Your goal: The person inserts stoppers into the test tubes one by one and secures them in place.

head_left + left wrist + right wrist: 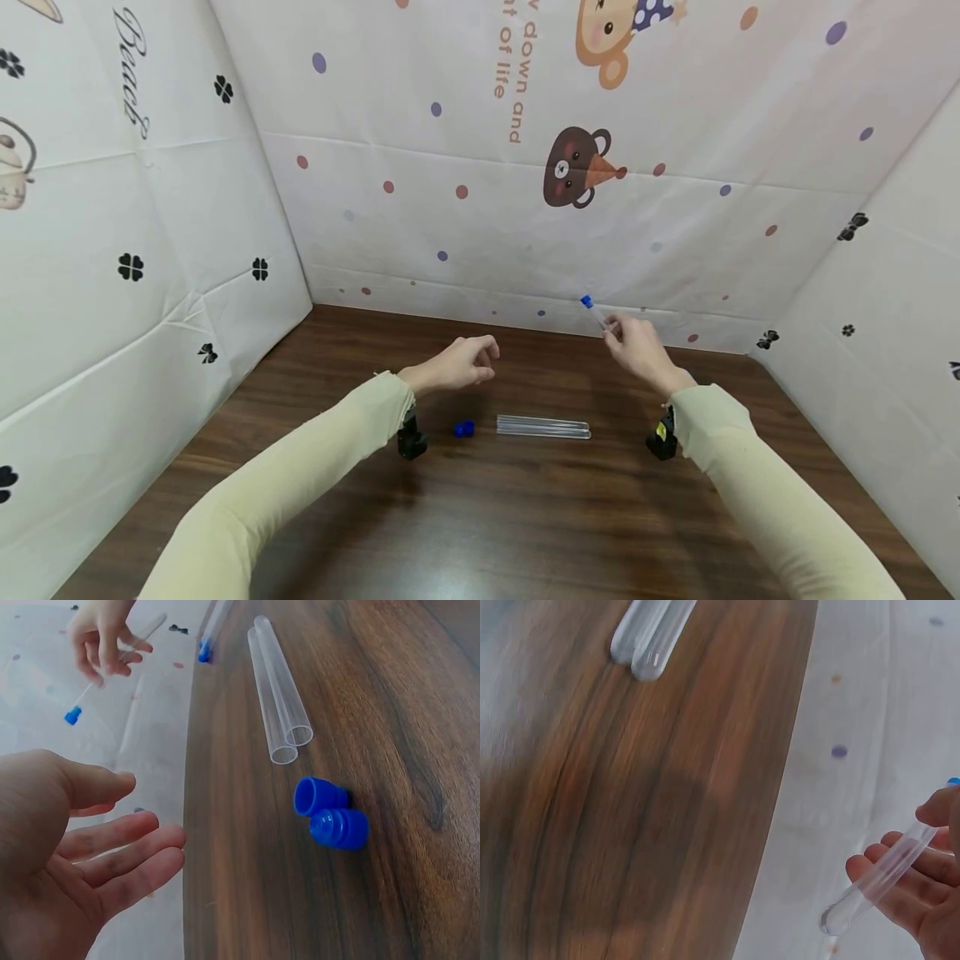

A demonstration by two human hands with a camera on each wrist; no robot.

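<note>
My right hand (637, 346) holds a clear test tube (847, 911) raised above the back of the table, pinched between thumb and fingers. Its blue cap (587, 301) points up and to the left; the rounded bottom shows in the right wrist view. Two uncapped test tubes (543, 427) lie side by side on the table, open ends to the left. Just left of them are two loose blue caps (337, 814), touching each other. Over the table, behind the caps, my left hand (459, 364) hovers with loosely bent fingers and holds nothing.
The dark wooden table (480, 517) is enclosed by white printed cloth walls (420, 225) at the back and sides. At the top of the left wrist view, another blue-capped tube shape (206, 651) appears by the table edge; I cannot tell whether it is a reflection.
</note>
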